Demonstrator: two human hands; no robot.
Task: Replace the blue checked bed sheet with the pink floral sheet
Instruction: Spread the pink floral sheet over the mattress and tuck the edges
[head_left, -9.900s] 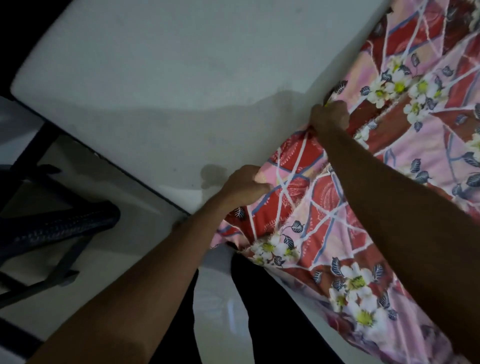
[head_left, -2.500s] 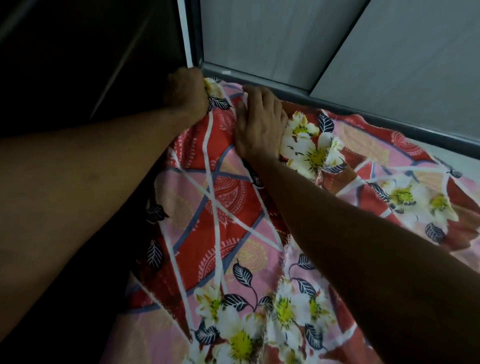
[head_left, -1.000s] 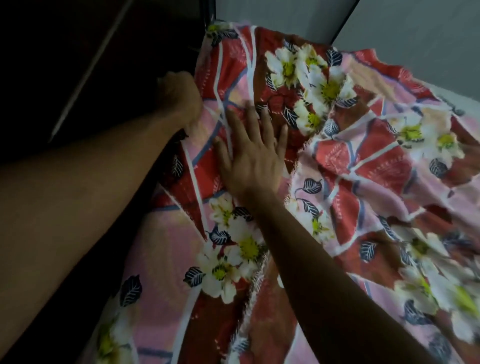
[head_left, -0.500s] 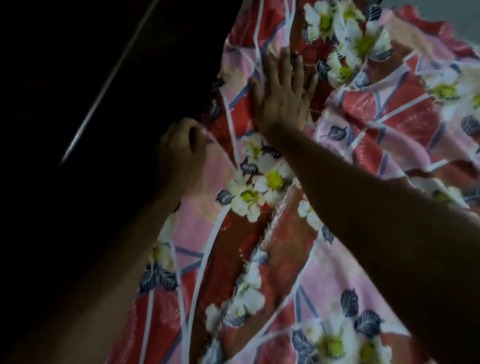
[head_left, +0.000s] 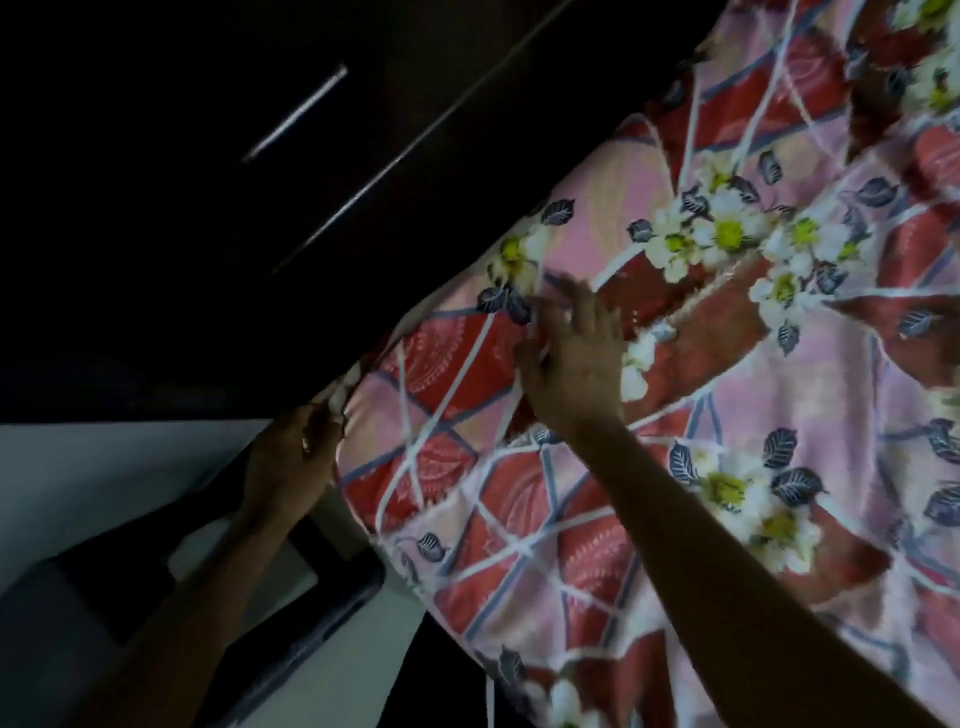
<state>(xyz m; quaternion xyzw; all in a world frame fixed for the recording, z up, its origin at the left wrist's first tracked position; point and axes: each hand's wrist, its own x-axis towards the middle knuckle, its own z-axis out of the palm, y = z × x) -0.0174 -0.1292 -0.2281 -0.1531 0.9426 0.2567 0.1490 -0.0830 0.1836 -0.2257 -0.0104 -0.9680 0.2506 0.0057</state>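
The pink floral sheet (head_left: 727, 415), red and pink with white flowers and dark leaves, covers the mattress across the right of the view. My left hand (head_left: 288, 460) pinches the sheet's edge at the near corner, low at the side of the bed. My right hand (head_left: 576, 358) lies flat on top of the sheet with fingers spread, pressing it down near the left edge. The blue checked sheet is not in view.
A dark wooden panel (head_left: 260, 208) with thin bright lines runs along the bed's left side. Pale floor (head_left: 78, 483) shows at lower left. A dark-framed piece of furniture (head_left: 311, 623) stands on the floor by the bed's corner.
The view swung toward the bed's near corner. My left hand slid down the edge to the corner, still holding fabric. My right hand stays flat on the sheet, further down the bed.
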